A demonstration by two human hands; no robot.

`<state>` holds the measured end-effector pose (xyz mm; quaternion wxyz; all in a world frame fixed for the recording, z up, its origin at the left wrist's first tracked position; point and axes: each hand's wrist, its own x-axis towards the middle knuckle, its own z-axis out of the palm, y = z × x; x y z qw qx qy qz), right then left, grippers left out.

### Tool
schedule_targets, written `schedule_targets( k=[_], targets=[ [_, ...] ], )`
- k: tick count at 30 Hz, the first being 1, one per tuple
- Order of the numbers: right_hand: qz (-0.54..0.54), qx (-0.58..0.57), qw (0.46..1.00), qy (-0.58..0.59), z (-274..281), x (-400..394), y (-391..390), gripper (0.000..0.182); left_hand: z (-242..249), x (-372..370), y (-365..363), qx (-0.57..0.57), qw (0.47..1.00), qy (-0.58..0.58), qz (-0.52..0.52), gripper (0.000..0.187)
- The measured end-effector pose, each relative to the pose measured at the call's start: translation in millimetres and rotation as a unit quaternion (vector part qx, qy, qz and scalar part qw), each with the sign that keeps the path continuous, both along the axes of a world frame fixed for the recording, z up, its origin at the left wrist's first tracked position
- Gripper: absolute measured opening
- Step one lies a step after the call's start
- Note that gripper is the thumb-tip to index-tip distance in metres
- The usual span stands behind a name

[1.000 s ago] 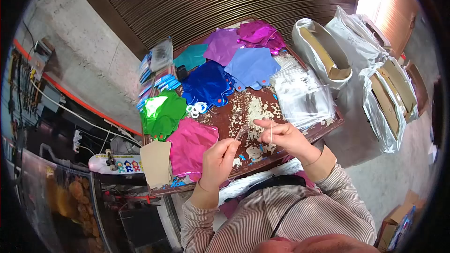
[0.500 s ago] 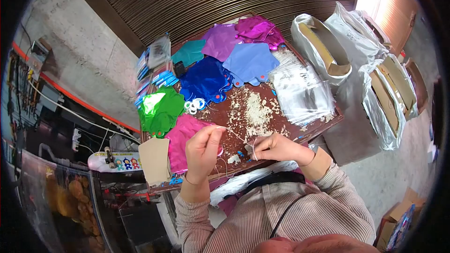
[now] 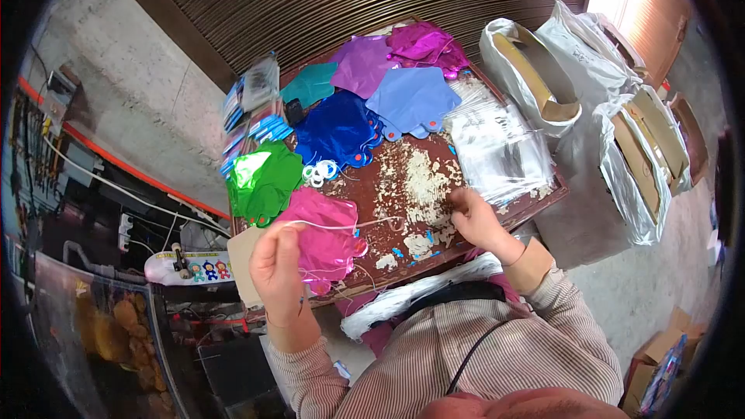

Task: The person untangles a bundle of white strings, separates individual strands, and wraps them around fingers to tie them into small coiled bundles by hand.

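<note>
My left hand (image 3: 275,260) is closed in a pinch on one end of a thin white string (image 3: 341,226). From there the string runs rightward over the table, its far end curling loosely in the air. My right hand (image 3: 477,219) is apart from the string, above the table's front right part, with its fingers curled together; whether anything is in them is hidden. Beneath the string lies a flat pink foil piece (image 3: 322,225), resembling an uninflated balloon, with thin threads by its lower edge. White string loops (image 3: 320,173) lie behind it.
On the worn red table (image 3: 388,186) are green (image 3: 264,178), dark blue (image 3: 334,128) and light blue (image 3: 411,101) foil stacks. Clear plastic sleeves (image 3: 500,143) lie at the right. Boxes in white bags (image 3: 644,171) stand beyond; a skateboard (image 3: 194,268) is at the left.
My left hand has moved left and slightly down, drawing the string with it. My right hand has come off the string and shifted right and up. More of the pink foil shows.
</note>
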<state>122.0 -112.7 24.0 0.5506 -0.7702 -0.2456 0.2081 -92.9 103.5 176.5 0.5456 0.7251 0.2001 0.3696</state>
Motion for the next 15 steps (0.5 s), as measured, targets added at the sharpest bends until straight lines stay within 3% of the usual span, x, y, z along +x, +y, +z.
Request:
schedule_targets(
  k=[1,2,4,6,7,9,11,14,15],
  targets=[
    [-0.038,0.005,0.97,-0.24,-1.0,-3.0,3.8,0.04,3.7,1.8,0.6,0.076,0.995,0.067,-0.028,0.013],
    [-0.038,0.004,0.97,-0.24,13.9,-6.3,7.9,0.04,5.5,5.9,-3.5,0.075,0.994,0.067,-0.028,0.013],
    [0.165,0.18,0.949,-0.201,65.3,-18.5,18.6,0.037,4.7,16.8,-19.8,0.101,0.959,0.228,-0.134,0.012],
    [0.247,0.253,0.932,-0.082,83.0,-41.0,29.9,0.031,-1.7,25.2,-28.9,0.09,0.963,0.212,-0.137,0.012],
    [0.246,0.254,0.932,-0.084,85.0,-39.8,28.7,0.031,-7.2,30.4,-31.5,0.079,0.968,0.193,-0.139,0.012],
    [0.373,0.135,0.898,0.189,87.2,-34.8,25.9,0.024,-18.4,38.3,-29.7,0.056,0.976,0.154,-0.144,0.013],
    [0.353,0.197,0.878,0.255,83.0,-29.0,20.3,0.023,-33.0,37.4,-17.6,0.045,0.981,0.155,-0.109,0.013],
    [0.265,0.379,0.769,0.441,74.0,-20.8,6.8,0.019,-57.2,29.9,5.8,0.011,0.986,0.164,-0.015,0.014],
    [0.261,0.381,0.771,0.438,74.4,-18.0,2.3,0.019,-63.5,28.5,10.3,0.012,0.986,0.163,-0.021,0.014]
  ],
)
